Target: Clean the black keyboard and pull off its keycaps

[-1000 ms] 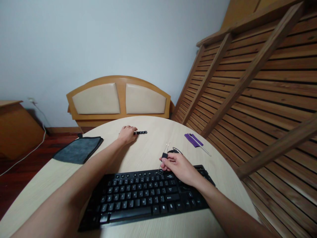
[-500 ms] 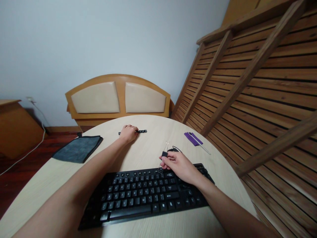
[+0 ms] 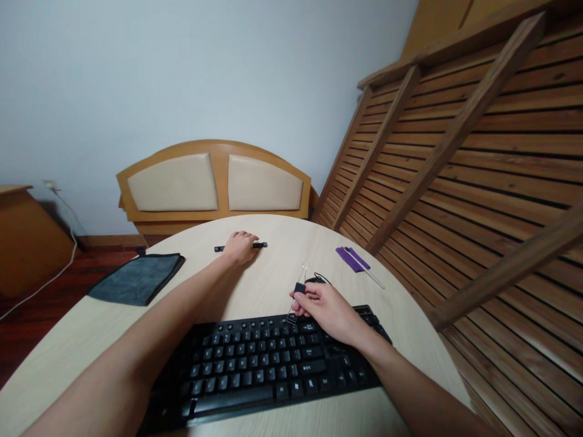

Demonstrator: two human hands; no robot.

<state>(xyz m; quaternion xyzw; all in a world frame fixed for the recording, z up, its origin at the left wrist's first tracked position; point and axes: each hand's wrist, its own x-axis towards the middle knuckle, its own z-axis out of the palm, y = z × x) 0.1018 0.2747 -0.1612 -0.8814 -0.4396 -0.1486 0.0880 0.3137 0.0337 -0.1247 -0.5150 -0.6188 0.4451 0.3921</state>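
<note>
My right hand [image 3: 325,306] pinches the black handle of a wire keycap puller [image 3: 299,287] above the top edge of a black keyboard [image 3: 255,362]. The puller's lower wire loops reach the function-key row around a small keycap [image 3: 292,318]; whether it is lifted off the board I cannot tell. Farther off on the table, my left hand [image 3: 241,246] is curled over a short row of loose black keycaps [image 3: 260,245]. A few of them show on either side of the hand. Its fingertips are partly hidden.
A folded grey cloth [image 3: 136,279] lies at the table's left edge. To the right are a purple cloth [image 3: 350,260] and a thin brush-like stick [image 3: 373,276]. A black cable [image 3: 321,277] sits behind my right hand. A wooden slatted frame [image 3: 492,176] leans at the right.
The loose keycaps under my left hand look turned and less of the row shows. My right hand keeps the puller at the keyboard's top row. The view has shifted slightly.
</note>
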